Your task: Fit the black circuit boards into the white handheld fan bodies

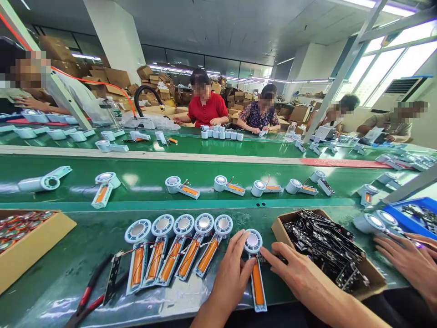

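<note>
A pale blue handheld fan body (258, 287) with a round head and an orange battery in its open handle lies upright before me. My left hand (228, 273) grips it from the left, fingers along the head and thumb over the top of the handle. My right hand (293, 266) is at its right side, fingers apart, the foremost fingertip beside or touching the head; its thumb is hidden. To the left, several similar fan bodies (182, 222) lie in a slanted row, with batteries and thin wires showing. A black circuit board (112, 279) rests across red-and-black-handled pliers (85, 296).
A cardboard box (370, 284) of black circuit boards stands right of my hands. Another box (37, 250) holds red-and-silver parts at left. A co-worker's hands (406, 255) work near a blue tray (423, 202). Fan bodies lie on the green conveyor (143, 161); several people sit beyond.
</note>
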`<action>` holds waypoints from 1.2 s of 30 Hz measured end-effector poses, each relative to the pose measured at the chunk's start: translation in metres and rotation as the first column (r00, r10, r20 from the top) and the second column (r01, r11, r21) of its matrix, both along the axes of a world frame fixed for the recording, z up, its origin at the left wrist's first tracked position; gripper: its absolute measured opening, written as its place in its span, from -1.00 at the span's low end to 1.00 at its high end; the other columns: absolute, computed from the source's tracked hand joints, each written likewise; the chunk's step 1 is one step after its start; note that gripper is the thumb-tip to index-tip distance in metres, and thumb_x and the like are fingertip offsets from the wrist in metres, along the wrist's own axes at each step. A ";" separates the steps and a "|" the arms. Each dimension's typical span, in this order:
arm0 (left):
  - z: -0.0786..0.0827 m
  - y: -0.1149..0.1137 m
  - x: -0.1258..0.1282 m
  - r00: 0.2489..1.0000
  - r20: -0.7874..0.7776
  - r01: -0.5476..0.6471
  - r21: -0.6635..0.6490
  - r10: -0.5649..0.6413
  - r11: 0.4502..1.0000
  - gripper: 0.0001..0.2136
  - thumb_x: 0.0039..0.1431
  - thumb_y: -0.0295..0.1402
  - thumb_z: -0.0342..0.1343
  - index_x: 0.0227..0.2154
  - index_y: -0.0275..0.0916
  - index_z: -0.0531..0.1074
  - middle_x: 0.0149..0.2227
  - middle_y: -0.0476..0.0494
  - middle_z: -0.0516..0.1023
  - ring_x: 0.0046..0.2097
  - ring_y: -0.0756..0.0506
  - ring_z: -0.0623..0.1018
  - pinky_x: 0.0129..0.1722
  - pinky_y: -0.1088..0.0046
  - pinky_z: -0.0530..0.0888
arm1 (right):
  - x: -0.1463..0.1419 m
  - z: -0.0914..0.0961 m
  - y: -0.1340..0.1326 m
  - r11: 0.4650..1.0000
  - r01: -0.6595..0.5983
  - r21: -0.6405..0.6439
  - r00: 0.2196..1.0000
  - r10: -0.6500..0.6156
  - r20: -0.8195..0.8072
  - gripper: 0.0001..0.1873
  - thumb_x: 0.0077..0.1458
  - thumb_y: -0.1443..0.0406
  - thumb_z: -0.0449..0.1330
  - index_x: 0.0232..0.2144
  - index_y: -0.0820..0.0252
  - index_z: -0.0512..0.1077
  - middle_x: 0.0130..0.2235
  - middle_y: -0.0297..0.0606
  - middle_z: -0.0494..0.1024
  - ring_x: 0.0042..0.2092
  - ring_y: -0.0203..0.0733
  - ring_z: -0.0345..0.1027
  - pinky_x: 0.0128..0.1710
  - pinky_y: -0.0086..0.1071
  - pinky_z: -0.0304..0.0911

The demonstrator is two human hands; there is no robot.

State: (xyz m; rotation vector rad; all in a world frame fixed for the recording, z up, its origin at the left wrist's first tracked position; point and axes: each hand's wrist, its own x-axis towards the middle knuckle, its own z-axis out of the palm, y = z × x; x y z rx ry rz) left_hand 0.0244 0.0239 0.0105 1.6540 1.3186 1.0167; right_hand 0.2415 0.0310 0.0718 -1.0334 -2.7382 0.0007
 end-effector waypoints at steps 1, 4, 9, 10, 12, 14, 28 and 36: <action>-0.001 0.000 0.000 1.000 0.001 -0.004 0.006 0.004 1.000 -0.52 0.32 -0.35 0.03 0.29 -0.09 0.24 0.37 -0.21 0.21 0.35 -0.25 0.27 0.30 0.08 0.30 | 0.000 -0.007 -0.001 0.999 0.037 0.006 0.999 -0.037 -0.025 -0.43 0.32 0.48 -0.05 0.32 0.10 0.17 -0.03 -0.10 0.46 -0.12 -0.08 0.48 -0.17 -0.25 0.50; -0.001 -0.001 0.000 1.000 0.013 -0.003 -0.017 0.004 1.000 -0.51 0.34 -0.34 0.00 0.31 -0.06 0.21 0.38 -0.20 0.19 0.21 -0.22 0.44 0.28 0.09 0.32 | -0.005 -0.019 -0.002 0.995 0.102 -0.011 0.994 -0.102 -0.038 -0.54 0.39 0.41 -0.08 0.28 0.18 0.20 -0.08 -0.08 0.49 -0.14 -0.03 0.51 -0.20 -0.19 0.54; 0.001 -0.002 0.000 0.998 0.068 0.024 -0.094 -0.018 0.995 -0.46 0.28 -0.34 0.08 0.31 0.01 0.19 0.39 -0.20 0.14 -0.36 -0.01 0.49 -0.07 0.20 0.54 | -0.011 -0.025 -0.005 0.998 0.068 -0.018 0.997 -0.068 -0.046 -0.60 0.42 0.34 -0.13 0.20 0.26 0.27 -0.12 -0.06 0.51 -0.17 -0.02 0.53 -0.18 -0.16 0.56; 0.001 -0.001 0.000 0.997 0.081 0.020 -0.090 -0.013 0.996 -0.46 0.28 -0.35 0.08 0.30 0.01 0.21 0.38 -0.19 0.15 -0.35 -0.01 0.48 -0.09 0.22 0.55 | -0.010 -0.027 -0.007 0.996 0.084 -0.030 0.995 -0.085 -0.058 -0.60 0.42 0.34 -0.14 0.19 0.27 0.28 -0.12 -0.05 0.50 -0.19 -0.04 0.54 -0.20 -0.18 0.57; 0.001 0.000 0.001 0.994 0.113 0.007 -0.088 0.003 0.996 -0.49 0.28 -0.37 0.06 0.28 0.02 0.24 0.37 -0.18 0.17 -0.30 -0.04 0.51 -0.12 0.25 0.56 | -0.009 -0.029 -0.010 0.991 0.117 -0.063 0.988 -0.123 -0.097 -0.60 0.42 0.33 -0.13 0.18 0.30 0.30 -0.09 -0.02 0.48 -0.21 -0.07 0.55 -0.22 -0.24 0.56; 0.000 0.001 0.003 0.989 0.145 -0.016 -0.088 0.028 0.996 -0.48 0.26 -0.38 0.06 0.27 0.03 0.26 0.36 -0.17 0.20 -0.23 -0.07 0.55 -0.18 0.29 0.58 | -0.008 -0.029 -0.012 0.986 0.137 -0.097 0.978 -0.150 -0.143 -0.61 0.40 0.33 -0.10 0.16 0.28 0.33 -0.07 -0.01 0.47 -0.19 -0.08 0.56 -0.20 -0.27 0.55; 0.005 0.023 0.016 0.987 0.120 -0.099 -0.075 0.108 0.992 -0.39 -0.07 -0.63 0.09 0.11 -0.10 0.39 0.12 -0.18 0.46 0.19 -0.26 0.45 0.24 0.06 0.36 | -0.020 -0.031 -0.017 0.769 0.336 -0.544 0.774 -0.555 -0.305 -0.61 0.35 0.07 0.04 -0.20 0.16 0.56 -0.34 -0.24 0.57 -0.36 -0.15 0.49 -0.32 -0.34 0.44; -0.016 0.007 0.034 0.952 0.210 -0.205 -0.104 0.223 0.973 -0.38 0.15 -0.57 0.00 0.29 -0.11 0.18 0.30 -0.26 0.28 0.33 -0.27 0.30 0.30 -0.04 0.27 | -0.032 -0.046 -0.035 0.875 0.423 -0.235 0.768 -0.484 -0.419 -0.75 0.34 0.23 0.08 -0.09 0.12 0.53 -0.25 -0.18 0.51 -0.26 -0.14 0.53 -0.28 -0.38 0.50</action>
